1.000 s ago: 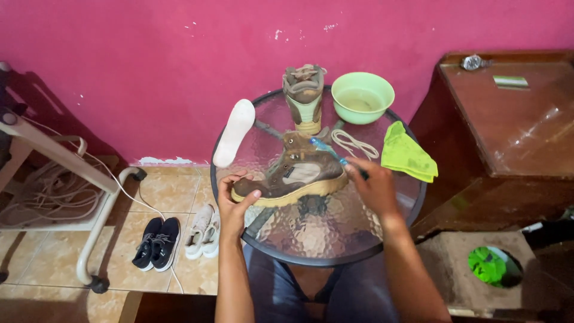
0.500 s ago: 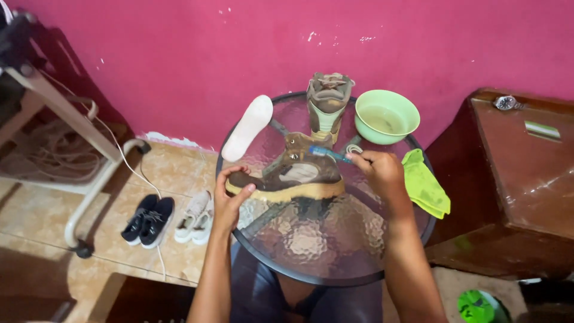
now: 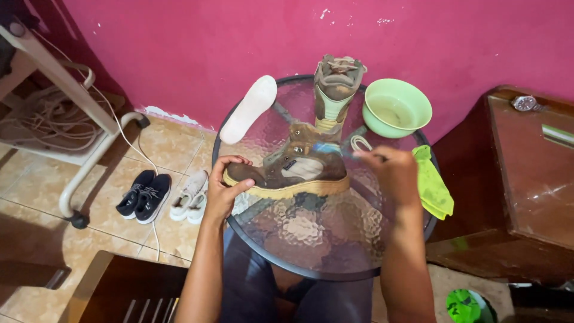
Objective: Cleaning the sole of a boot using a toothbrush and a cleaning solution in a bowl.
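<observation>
A brown boot with a tan sole (image 3: 299, 170) lies on its side on a round glass table (image 3: 311, 239). My left hand (image 3: 226, 190) grips the boot's toe. My right hand (image 3: 391, 173) holds a blue toothbrush (image 3: 330, 148) whose head rests on the upper part of the boot near the ankle; the brush is blurred. A second boot (image 3: 335, 84) stands upright at the table's far edge. A white lace (image 3: 360, 143) lies beside my right hand.
A green bowl of murky water (image 3: 396, 109) and a white insole (image 3: 250, 107) sit on the far side of the table, a green cloth (image 3: 433, 188) on the right. Dark and white sneakers (image 3: 164, 196) are on the tiled floor. A wooden cabinet (image 3: 526, 179) with a wristwatch (image 3: 526, 103) stands right.
The view has shifted left and down. My right hand has slid the toothbrush along the boot's upper part, and the brush is now blurred. My left hand keeps its grip on the toe.
</observation>
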